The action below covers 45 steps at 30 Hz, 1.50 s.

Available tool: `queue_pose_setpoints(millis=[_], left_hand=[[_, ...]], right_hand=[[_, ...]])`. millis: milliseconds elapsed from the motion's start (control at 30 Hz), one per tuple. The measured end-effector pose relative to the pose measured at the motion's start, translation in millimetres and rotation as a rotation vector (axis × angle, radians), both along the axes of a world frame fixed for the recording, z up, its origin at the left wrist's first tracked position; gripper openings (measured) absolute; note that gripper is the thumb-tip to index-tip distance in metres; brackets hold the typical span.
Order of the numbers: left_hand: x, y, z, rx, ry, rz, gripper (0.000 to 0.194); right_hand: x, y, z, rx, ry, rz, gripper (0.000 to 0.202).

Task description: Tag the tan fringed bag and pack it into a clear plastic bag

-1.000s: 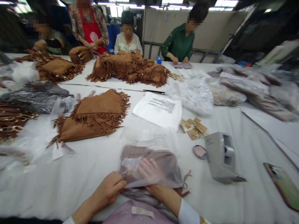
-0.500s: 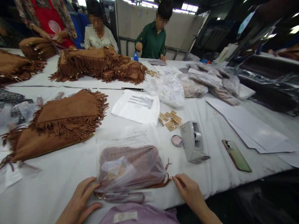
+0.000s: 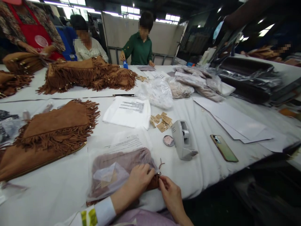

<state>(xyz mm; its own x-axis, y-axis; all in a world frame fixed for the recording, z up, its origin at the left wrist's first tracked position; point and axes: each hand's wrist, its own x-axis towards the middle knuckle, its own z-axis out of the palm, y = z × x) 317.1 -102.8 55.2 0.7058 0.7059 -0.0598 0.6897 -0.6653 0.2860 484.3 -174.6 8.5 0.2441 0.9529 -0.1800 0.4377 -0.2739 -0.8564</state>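
Observation:
A brown pouch in a clear plastic bag point(image 3: 110, 157) lies flat in front of me, with a brown strap end showing at its right corner. My left hand point(image 3: 139, 177) rests on that right side, fingers bent around the plastic edge. Just to its right, my right hand point(image 3: 169, 186) pinches the small metal clasp of the strap point(image 3: 159, 173). A small white packet with a tan card point(image 3: 108, 175) shows inside the bag. The bag's printed flap extends away from me.
Fringed brown bags point(image 3: 58, 121) lie at left, more across the table point(image 3: 89, 73). Beyond the pouch are a white printed bag point(image 3: 128, 110), tan tags point(image 3: 163, 121), a tape dispenser point(image 3: 184, 139), a round tin point(image 3: 168, 140) and a phone point(image 3: 224, 148). Several people stand or sit opposite.
My left hand has moved right, from the bag's left edge onto its right corner. My right hand stays at the clasp. The view has shifted, and the person in green now holds a blue object.

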Motion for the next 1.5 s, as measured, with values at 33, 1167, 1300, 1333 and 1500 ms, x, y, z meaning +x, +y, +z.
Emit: queue_pose_setpoints(millis=[33,1167,1300,1333,1500], left_hand=[[3,3,0.4,-0.006,0.006,0.014,0.017],[27,33,-9.8,-0.341,-0.377,0.265,0.027],[30,29,0.3,-0.308,-0.406,0.206,0.021],[31,26,3.5,-0.297,-0.398,0.165,0.02],[33,10,0.3,-0.253,-0.258,-0.043,0.023]], right_hand=[[-1,-2,-2.3,0.004,0.046,-0.011,0.033],[-11,14,-10.2,0.37,-0.073,0.085,0.025],[-8,14,-1.7,0.385,-0.243,0.292,0.037],[-7,15,-1.8,0.378,-0.248,0.305,0.037],[-3,22,-18.0,0.315,-0.037,0.107,0.022]])
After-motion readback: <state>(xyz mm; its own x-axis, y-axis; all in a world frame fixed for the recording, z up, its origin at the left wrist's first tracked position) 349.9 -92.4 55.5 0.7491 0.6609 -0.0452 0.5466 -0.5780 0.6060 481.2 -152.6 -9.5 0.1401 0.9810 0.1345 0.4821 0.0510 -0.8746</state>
